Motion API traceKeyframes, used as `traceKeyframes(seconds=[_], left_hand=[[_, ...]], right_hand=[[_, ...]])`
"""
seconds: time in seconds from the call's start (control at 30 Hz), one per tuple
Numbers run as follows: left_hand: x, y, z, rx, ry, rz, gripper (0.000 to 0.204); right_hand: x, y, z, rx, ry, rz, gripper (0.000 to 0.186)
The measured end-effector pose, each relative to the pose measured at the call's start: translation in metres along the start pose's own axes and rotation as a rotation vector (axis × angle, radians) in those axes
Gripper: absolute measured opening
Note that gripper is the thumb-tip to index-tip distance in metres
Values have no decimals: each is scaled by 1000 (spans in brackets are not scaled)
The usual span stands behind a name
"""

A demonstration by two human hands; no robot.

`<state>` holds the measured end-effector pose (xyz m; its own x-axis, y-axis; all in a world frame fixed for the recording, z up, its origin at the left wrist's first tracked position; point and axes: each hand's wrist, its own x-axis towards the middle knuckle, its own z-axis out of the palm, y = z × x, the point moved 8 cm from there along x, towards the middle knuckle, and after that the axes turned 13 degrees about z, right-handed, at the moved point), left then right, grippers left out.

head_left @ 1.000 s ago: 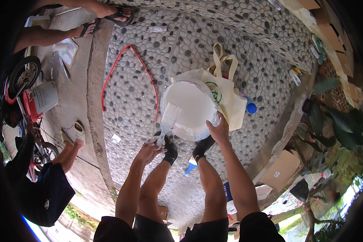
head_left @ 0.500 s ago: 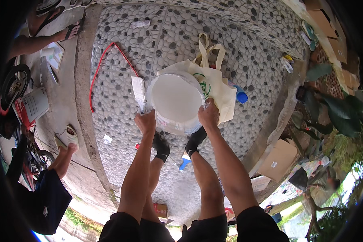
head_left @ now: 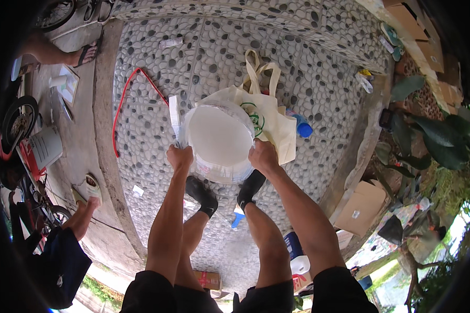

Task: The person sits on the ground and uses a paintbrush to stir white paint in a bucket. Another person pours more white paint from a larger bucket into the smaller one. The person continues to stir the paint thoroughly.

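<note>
A round white bucket (head_left: pixel 228 176) stands on the pebbled floor between my feet, filled with a smooth, pale material. Crinkled clear plastic shows around its rim. My left hand (head_left: pixel 179 157) is closed at the bucket's left edge, and my right hand (head_left: pixel 264 155) is closed on the opposite edge. Just beyond my left fingers, a flat white brush-like piece (head_left: pixel 174 113) points away from me; whether that hand also grips it is unclear. A cream cloth bag (head_left: pixel 282 130) lies against the bucket's far right side, with its handles stretched away.
A blue-capped bottle (head_left: pixel 304 128) lies right of the bag. Left of the bucket, a red strip (head_left: pixel 121 99) bends across the floor. A blue-handled brush (head_left: pixel 238 218) rests between my legs. Another person's sandaled foot (head_left: pixel 86 53) is at upper left; cardboard boxes (head_left: pixel 361 207) line the right.
The whole view has shifted slightly, so the bucket and bag appear lower and further left. The white brush-like piece shows a narrower side. Both hands keep their places at the bucket's edge.
</note>
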<state>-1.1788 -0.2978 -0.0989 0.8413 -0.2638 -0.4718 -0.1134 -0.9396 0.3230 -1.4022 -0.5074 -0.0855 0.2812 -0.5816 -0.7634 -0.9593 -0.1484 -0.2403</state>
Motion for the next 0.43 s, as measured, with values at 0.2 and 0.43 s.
traceKeyframes(seconds=[0.2,0.43], left_hand=[[-9,12,-8,-78,-50,4,43],[-36,55,-65,-158,-99,287,49]], right_hand=[[-22,-10,-13,-31,-13,-130,21],[-69,-15,-39,-62,-55,-193,30]])
